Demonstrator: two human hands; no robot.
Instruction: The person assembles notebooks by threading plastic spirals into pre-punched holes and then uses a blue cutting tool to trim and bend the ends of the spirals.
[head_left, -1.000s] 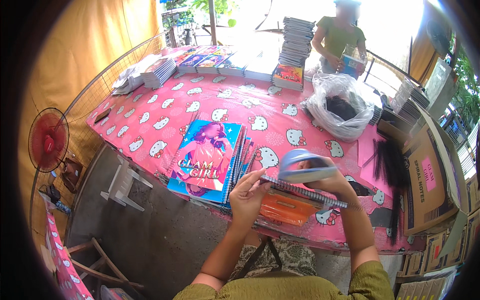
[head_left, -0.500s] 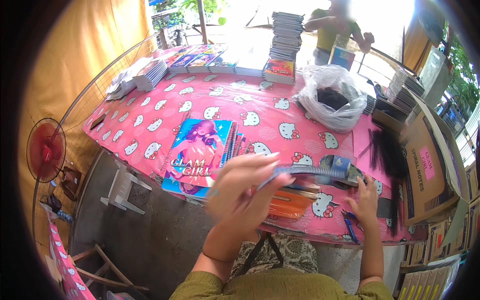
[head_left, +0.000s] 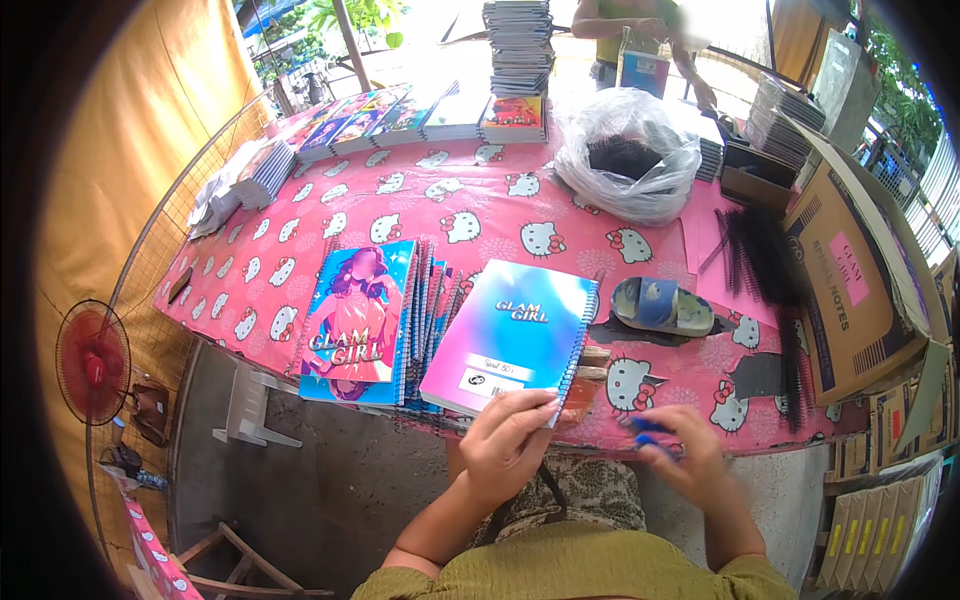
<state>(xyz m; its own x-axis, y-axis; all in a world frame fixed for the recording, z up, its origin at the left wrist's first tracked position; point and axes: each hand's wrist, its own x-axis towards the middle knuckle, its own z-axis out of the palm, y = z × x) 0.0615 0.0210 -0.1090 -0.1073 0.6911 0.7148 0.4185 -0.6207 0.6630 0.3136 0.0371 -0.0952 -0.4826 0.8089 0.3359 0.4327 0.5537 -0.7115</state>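
Observation:
A pink-and-blue spiral notebook point(head_left: 520, 325) lies tilted, its back cover up and its black coil along the right side. My left hand point(head_left: 508, 440) pinches its lower right corner, by the end of the coil. To the right, my right hand point(head_left: 690, 455) is closed around small blue-handled pliers point(head_left: 650, 436), blurred by motion just above the table's near edge. Left of the notebook, a stack of similar spiral notebooks point(head_left: 355, 315) shows a cover with a purple-haired figure. An orange object point(head_left: 580, 398) is partly hidden under the notebook's right side.
A slipper point(head_left: 660, 305) lies on the pink patterned tablecloth point(head_left: 460, 228). Beyond it are a plastic bag point(head_left: 640, 205) of black coils, loose black coils point(head_left: 760, 260) and an open carton point(head_left: 860, 290). Notebook stacks point(head_left: 518, 60) line the far edge, where another person point(head_left: 615, 25) stands.
The notebook in my left hand has come down from edge-on in the air to back cover up. My right hand has left the slipper and picked up the pliers from the table edge.

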